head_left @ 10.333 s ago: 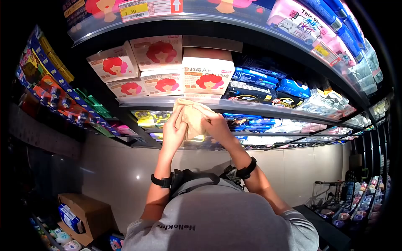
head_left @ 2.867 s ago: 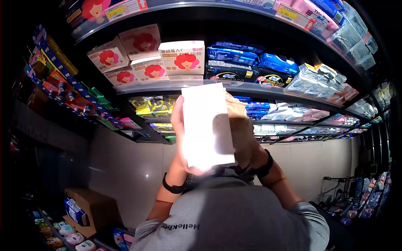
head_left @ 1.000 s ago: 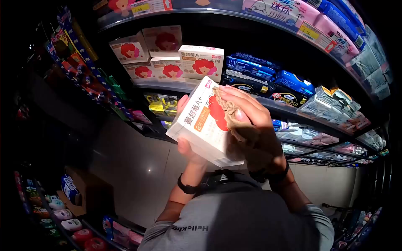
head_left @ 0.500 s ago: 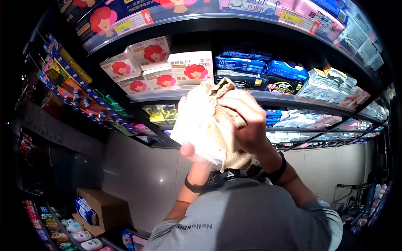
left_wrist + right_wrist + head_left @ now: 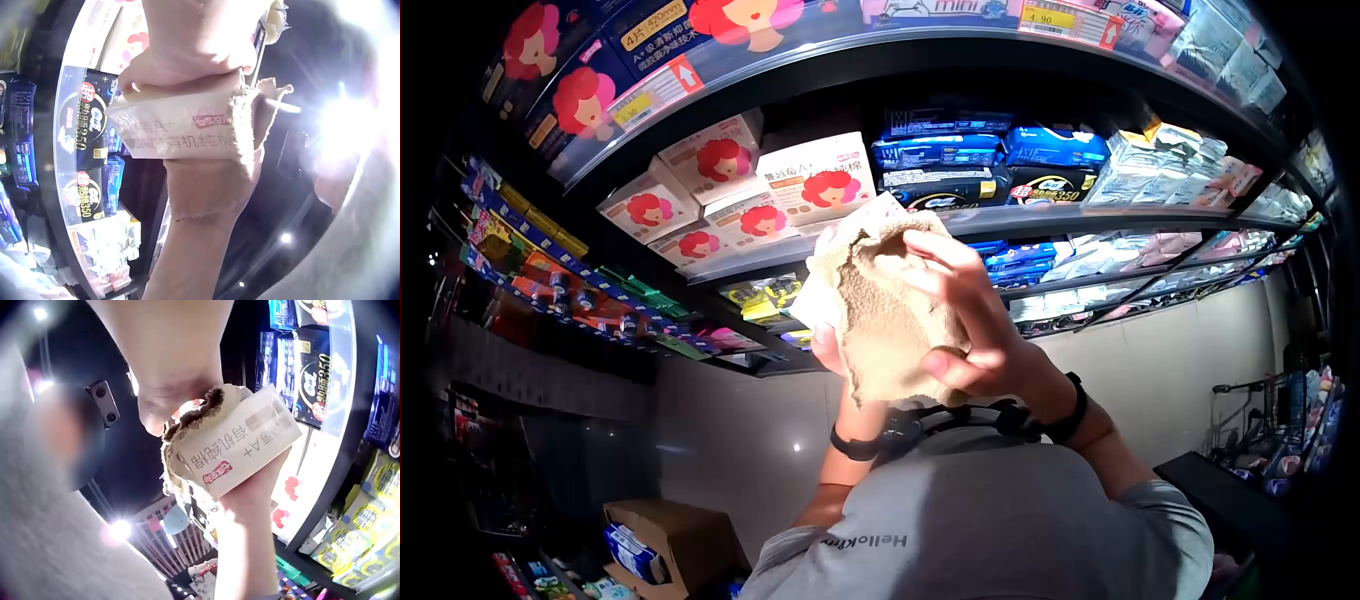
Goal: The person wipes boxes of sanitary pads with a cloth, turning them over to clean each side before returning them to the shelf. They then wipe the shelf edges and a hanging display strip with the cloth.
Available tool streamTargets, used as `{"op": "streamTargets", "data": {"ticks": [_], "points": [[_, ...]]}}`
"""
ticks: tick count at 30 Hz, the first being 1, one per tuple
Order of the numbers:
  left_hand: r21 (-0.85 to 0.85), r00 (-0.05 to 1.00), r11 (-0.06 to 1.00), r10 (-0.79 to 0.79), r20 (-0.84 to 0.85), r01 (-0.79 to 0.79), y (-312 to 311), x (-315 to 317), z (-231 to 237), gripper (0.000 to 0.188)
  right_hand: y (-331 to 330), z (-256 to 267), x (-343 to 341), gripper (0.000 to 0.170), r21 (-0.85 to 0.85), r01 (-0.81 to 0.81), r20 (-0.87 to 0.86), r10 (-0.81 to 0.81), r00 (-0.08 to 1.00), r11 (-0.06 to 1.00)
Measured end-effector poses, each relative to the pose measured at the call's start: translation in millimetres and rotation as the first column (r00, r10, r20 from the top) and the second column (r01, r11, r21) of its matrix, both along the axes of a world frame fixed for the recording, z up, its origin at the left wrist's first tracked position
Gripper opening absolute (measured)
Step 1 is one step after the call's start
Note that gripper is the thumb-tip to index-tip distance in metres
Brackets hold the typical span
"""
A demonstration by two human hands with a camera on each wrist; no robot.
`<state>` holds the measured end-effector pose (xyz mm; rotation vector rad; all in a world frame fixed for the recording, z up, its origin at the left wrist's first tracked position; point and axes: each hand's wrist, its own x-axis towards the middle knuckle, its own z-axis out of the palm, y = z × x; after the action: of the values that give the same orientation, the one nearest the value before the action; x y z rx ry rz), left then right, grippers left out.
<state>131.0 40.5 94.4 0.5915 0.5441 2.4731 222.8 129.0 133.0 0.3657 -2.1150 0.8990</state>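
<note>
A white box with Chinese lettering (image 5: 181, 125) is gripped by my left hand (image 5: 194, 47), whose thumb shows at the box's lower left side in the head view. Over the face turned up toward the head lies a tan cloth (image 5: 885, 325), hiding most of that face. My right hand (image 5: 980, 315) holds the cloth against the box, with fingers bent at its upper right part and the thumb at the lower right. In the right wrist view, the box's lettered narrow side (image 5: 244, 447) sticks out past the cloth's ragged edge.
Straight ahead, a shelf (image 5: 1040, 222) carries similar red-haired-figure boxes (image 5: 815, 180) and blue and black packs (image 5: 1055, 165). An upper shelf (image 5: 820, 75) overhangs it. A cardboard carton (image 5: 685, 545) stands on the floor at lower left; a trolley (image 5: 1250, 420) is at right.
Ten seconds ago both hands held only the cloth; later the box is in the left hand. In the last second the cloth has spread left across the box's printed face.
</note>
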Motion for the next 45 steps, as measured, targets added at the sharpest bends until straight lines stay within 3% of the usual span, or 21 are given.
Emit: {"op": "streamTargets", "data": {"ticks": [1,3,5,7,10,13,14,17,19,21,25,29,31,33,35,37,38,39,42,44,45], "points": [[0.172,0.992,0.980,-0.110,0.054,0.100,3.5,-4.6,-15.4,0.086,2.6,-4.1,1.2,0.060,-0.051,0.047,-0.022,-0.048,0.999,0.998],[0.077,0.995,0.996,-0.030,-0.093,0.038,10.0,-3.9,-1.2,0.086,1.2,-9.5,-8.6,0.058,-0.399,-0.050,-0.128,-0.001,0.992,0.916],[0.016,0.979,1.000,0.004,-0.202,-0.001,11.3,-4.3,0.4,0.086,7.0,2.9,-5.1,0.069,-0.567,-0.050,0.127,0.148,0.981,0.822],[-0.088,0.932,0.978,0.153,-0.329,-0.192,16.8,-10.8,-5.8,0.090,5.1,16.6,-4.1,0.072,-0.542,0.065,0.272,0.101,0.957,0.838],[-0.102,0.909,0.965,0.187,-0.372,-0.240,12.9,-19.8,-10.1,0.102,11.8,16.8,-7.0,0.073,-0.481,0.075,0.292,0.079,0.953,0.873],[-0.122,0.840,0.934,0.237,-0.489,-0.335,6.6,-30.1,-16.0,0.106,4.4,13.8,-15.3,0.038,-0.542,0.146,0.216,-0.031,0.976,0.827],[-0.124,0.854,0.936,0.238,-0.463,-0.329,4.2,-31.0,-15.4,0.107,2.8,11.5,-16.5,0.026,-0.599,0.138,0.235,0.008,0.972,0.789],[-0.096,0.927,0.968,0.190,-0.323,-0.232,-0.6,-32.4,-15.0,0.104,5.6,4.5,-20.7,0.027,-0.704,0.068,0.233,0.140,0.962,0.706],[-0.084,0.947,0.981,0.145,-0.287,-0.175,-4.4,-36.3,-7.3,0.101,9.9,-2.1,-26.0,0.026,-0.691,0.139,0.254,0.059,0.965,0.709],[-0.036,0.969,0.994,0.093,-0.228,-0.104,-9.8,-41.0,-3.0,0.095,24.4,2.3,-24.9,0.025,-0.836,0.102,0.207,0.138,0.968,0.539],[-0.030,0.994,0.999,-0.026,-0.109,0.022,-30.7,-63.8,0.6,0.084,64.6,27.3,-10.0,0.022,-0.815,0.189,0.035,-0.279,0.960,0.548],[-0.069,0.987,0.996,-0.064,-0.147,0.054,-39.5,-72.9,0.9,0.082,67.2,83.1,2.7,0.024,-0.676,0.147,-0.146,-0.327,0.934,0.722],[-0.072,0.985,0.995,-0.086,-0.148,0.076,-39.6,-74.0,-1.3,0.082,26.7,108.3,-1.6,0.027,-0.581,0.058,-0.212,-0.220,0.952,0.812],[-0.029,0.983,0.987,-0.158,-0.092,0.156,-37.7,-72.8,-3.9,0.082,14.7,114.3,-8.9,0.030,-0.554,0.263,-0.051,-0.348,0.936,0.790],[-0.036,0.977,0.980,-0.200,-0.073,0.198,-34.7,-66.4,-6.3,0.083,4.9,103.1,-18.7,0.033,-0.299,0.158,-0.043,-0.178,0.983,0.941],[0.019,0.970,0.970,-0.242,0.036,0.242,-32.2,-60.0,-16.6,0.084,-14.9,89.0,-16.1,0.037,-0.136,-0.027,0.345,0.073,0.936,0.990],[0.477,0.875,0.767,-0.485,-0.004,0.428,-28.1,-59.7,-35.3,0.088,-23.7,83.6,-23.3,0.039,-0.180,-0.088,0.489,0.167,0.856,0.980],[0.537,0.861,0.717,-0.508,-0.035,0.444,-28.4,-51.0,-37.4,0.088,-31.9,76.4,-32.6,0.041,-0.233,-0.142,0.614,0.259,0.745,0.962],[0.409,0.936,0.859,-0.350,0.032,0.308,-31.4,-43.6,-27.3,0.089,-41.6,12.6,-56.8,0.044,-0.014,-0.114,0.120,0.114,0.986,0.993],[0.326,0.969,0.923,-0.236,0.067,0.203,-33.0,-46.6,-18.7,0.089,-41.0,4.7,-63.4,0.036,0.328,0.126,-0.138,-0.085,0.987,0.936],[0.306,0.976,0.936,-0.204,0.073,0.172,-30.4,-49.1,-15.8,0.090,-42.9,3.4,-62.3,0.036,0.334,0.115,-0.135,-0.073,0.988,0.936]]}}
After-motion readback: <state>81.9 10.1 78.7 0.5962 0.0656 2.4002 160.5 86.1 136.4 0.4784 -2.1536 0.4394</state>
